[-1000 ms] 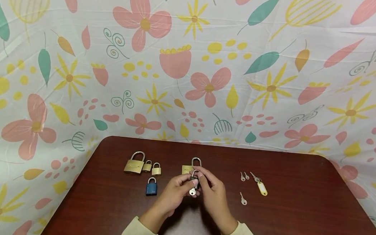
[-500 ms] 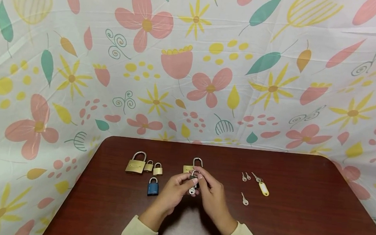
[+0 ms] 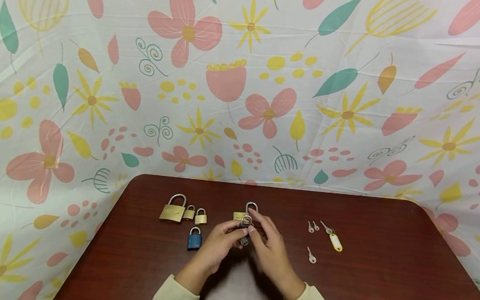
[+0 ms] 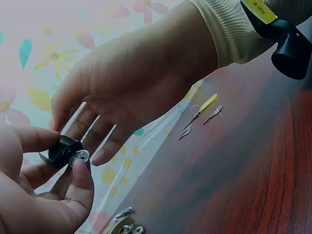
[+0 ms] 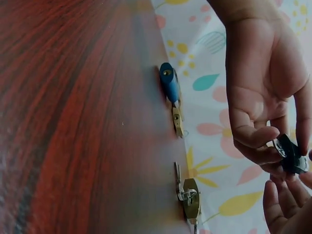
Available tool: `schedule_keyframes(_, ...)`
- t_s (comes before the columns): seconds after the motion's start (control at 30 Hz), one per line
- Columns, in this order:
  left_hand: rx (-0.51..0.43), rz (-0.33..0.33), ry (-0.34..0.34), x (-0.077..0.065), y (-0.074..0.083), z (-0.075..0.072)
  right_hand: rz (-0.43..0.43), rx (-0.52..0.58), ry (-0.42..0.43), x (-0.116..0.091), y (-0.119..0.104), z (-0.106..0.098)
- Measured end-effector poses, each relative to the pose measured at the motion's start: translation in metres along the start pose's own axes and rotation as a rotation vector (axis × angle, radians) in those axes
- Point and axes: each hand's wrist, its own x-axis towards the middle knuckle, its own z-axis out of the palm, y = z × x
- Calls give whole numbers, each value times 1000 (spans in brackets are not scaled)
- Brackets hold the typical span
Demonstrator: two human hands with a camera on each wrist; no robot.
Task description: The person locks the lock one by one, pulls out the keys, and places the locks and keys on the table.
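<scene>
A small black padlock with a silver shackle is held up between both hands over the middle of the table. My left hand pinches its body; in the left wrist view, fingers of that hand lie on the black body and by a round silver key head at its keyhole end. My right hand has its thumb on the body, with the forefinger up near the shackle. Behind the hands lies a brass padlock, partly hidden; a key sits at its underside in the right wrist view.
At left on the brown table lie a large brass padlock, two smaller brass padlocks and a blue padlock. Loose keys lie at right, including one key nearer the front and one with a yellow tag. A flowered cloth hangs behind.
The black padlock has tilted slightly in the hands, and the key head below it looks turned and darker. The right thumb has shifted a little left and down.
</scene>
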Motion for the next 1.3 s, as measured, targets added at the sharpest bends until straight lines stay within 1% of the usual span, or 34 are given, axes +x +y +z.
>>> schedule_keyframes(0.1,-51,10,31,3,-2,-2,45,23,-1,0,0,2)
schedule_keyframes(0.23,-129,40,78,5,-2,-4,128,79,7,-1,0,5)
schedule_keyframes(0.33,-181,50,119,5,0,-5,151,81,20,-2,0,6)
schedule_keyframes(0.43,-205,39,155,5,2,-5,124,63,26,-3,0,8)
schedule_keyframes(0.53,-209,30,169,5,2,-6,93,68,22,-4,0,8)
schedule_keyframes(0.73,-229,20,157,3,4,-4,86,77,5,-4,0,6)
schedule_keyframes(0.87,-234,17,159,3,5,-3,58,95,-14,-4,2,5)
schedule_keyframes(1.1,-232,30,164,4,3,-4,22,108,-25,-4,4,5)
schedule_keyframes(1.3,-252,41,169,5,3,-7,11,106,-44,-4,6,5)
